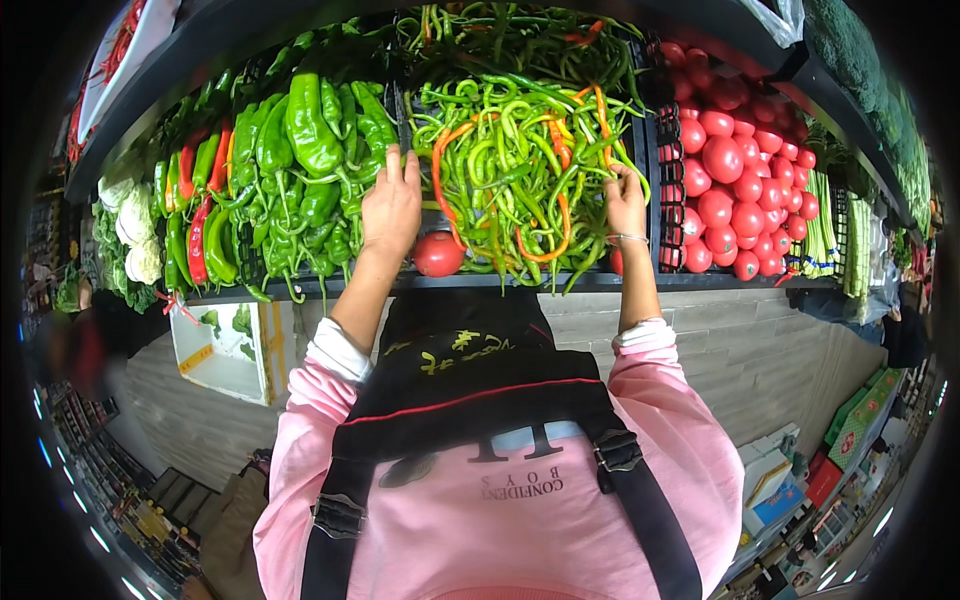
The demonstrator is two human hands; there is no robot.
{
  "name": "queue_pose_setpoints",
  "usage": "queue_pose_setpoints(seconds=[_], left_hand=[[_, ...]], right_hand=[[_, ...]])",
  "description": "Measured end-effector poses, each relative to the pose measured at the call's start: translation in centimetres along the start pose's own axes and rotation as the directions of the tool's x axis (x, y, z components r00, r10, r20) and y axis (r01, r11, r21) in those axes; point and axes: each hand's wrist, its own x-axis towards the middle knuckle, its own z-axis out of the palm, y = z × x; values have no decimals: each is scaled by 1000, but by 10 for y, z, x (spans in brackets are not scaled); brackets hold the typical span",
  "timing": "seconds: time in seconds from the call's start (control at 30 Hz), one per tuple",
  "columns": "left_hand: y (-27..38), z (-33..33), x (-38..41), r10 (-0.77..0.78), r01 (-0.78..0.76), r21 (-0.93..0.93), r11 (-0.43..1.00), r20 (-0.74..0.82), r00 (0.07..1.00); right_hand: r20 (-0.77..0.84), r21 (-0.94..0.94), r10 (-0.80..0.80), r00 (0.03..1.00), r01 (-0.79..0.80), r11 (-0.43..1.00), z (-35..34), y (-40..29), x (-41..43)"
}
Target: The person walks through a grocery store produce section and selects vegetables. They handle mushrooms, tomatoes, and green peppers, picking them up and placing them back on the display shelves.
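A heap of thin, twisted green chili peppers (pixel 517 165), with a few orange-red ones among them, fills the bin between my hands. My left hand (pixel 394 201) is at the heap's left edge, palm down and fingers apart, by the divider (pixel 401 112) next to larger green peppers (pixel 307 127). At the right edge, the fingertips of my right hand (pixel 625 202) pinch a curved green chili (pixel 636 174). A tomato (pixel 439 254) lies at the bin's front, beside my left wrist. Part of another tomato (pixel 616 260) shows by my right wrist.
Tomatoes (pixel 724 157) are piled right of a black mesh divider (pixel 670 187). Red and green peppers (pixel 199 232) and pale cabbages (pixel 139 225) lie farther left. An overhead shelf edge (pixel 832 90) crosses the upper right. A white foam box (pixel 221 360) stands on the floor.
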Motion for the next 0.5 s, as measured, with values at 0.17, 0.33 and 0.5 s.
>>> queue_pose_setpoints(seconds=[0.17,0.33,0.5], left_hand=[[3,10,-11,-71,75,-78,994,56,996],[6,9,-9,-181,191,-22,981,234,955],[11,-5,-9,-193,237,-247,940,192,962]], right_hand=[[-5,-379,-451,892,416,827,11,18,7],[-4,-484,-311,950,271,832,13,-27,12],[84,-418,-562,823,541,730,14,-20,34]])
